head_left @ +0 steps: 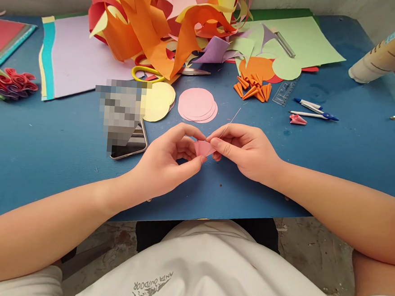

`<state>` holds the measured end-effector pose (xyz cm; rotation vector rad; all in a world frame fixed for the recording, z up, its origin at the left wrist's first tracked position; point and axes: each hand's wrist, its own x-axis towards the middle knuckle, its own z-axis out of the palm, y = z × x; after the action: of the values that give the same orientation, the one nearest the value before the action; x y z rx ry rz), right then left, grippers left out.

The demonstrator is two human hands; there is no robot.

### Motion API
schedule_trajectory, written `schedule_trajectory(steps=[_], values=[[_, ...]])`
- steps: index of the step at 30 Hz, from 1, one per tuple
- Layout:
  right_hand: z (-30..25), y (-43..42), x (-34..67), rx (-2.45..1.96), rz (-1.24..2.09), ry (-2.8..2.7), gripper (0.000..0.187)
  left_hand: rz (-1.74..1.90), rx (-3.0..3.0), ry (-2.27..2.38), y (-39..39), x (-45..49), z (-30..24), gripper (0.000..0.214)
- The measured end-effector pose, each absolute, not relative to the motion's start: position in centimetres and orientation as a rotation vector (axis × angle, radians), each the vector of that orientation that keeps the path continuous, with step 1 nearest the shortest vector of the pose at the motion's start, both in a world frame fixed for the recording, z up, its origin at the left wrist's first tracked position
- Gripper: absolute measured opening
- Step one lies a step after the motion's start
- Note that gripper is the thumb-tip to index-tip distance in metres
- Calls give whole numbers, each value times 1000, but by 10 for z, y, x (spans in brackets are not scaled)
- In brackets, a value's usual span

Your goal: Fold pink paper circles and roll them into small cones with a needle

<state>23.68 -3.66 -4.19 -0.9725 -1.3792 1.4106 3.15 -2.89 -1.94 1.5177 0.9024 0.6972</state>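
Note:
A small folded piece of pink paper is held between both hands above the front of the table. My left hand pinches its left side between thumb and fingertips. On the other side, my right hand is closed, thumb against fingers, at the paper's right corner. A thin, needle-like rod slants up from the right fingers; its lower end is hidden. Just beyond the hands lies a stack of pink paper circles, with yellow paper circles to its left.
A phone lies left of my left hand, partly pixelated. Behind are scissors, orange paper cones and a heap of paper scraps. A compass, a pink paper cone and a bottle are rightward.

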Motion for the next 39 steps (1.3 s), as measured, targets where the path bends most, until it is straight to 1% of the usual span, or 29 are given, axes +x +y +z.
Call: schedule_trajectory(steps=[11, 15, 18, 21, 24, 27, 30, 34, 39], values=[[-42, -36, 240, -980, 1493, -1314, 25, 695, 1452, 939, -29, 32, -17, 28], [-42, -37, 239, -941, 1517, -1275, 20, 685, 1400, 940, -28, 32, -17, 29], [-43, -38, 239, -886, 1520, -1293, 20, 703, 1377, 941, -28, 32, -16, 30], [-45, -37, 241, -823, 1445, -1416, 16, 701, 1362, 924, -28, 30, -14, 31], [-46, -36, 243, -773, 1271, -1573, 8, 663, 1304, 902, -27, 29, -14, 34], [-44, -36, 244, -727, 1094, -1700, 10, 620, 1201, 886, -26, 28, -14, 38], [-43, -36, 244, -698, 1011, -1745, 15, 592, 1151, 856, -25, 27, -13, 37], [-43, -36, 244, -712, 1022, -1751, 21, 582, 1181, 867, -25, 29, -11, 33], [-43, -38, 243, -706, 1099, -1722, 21, 615, 1235, 869, -28, 30, -9, 30]])
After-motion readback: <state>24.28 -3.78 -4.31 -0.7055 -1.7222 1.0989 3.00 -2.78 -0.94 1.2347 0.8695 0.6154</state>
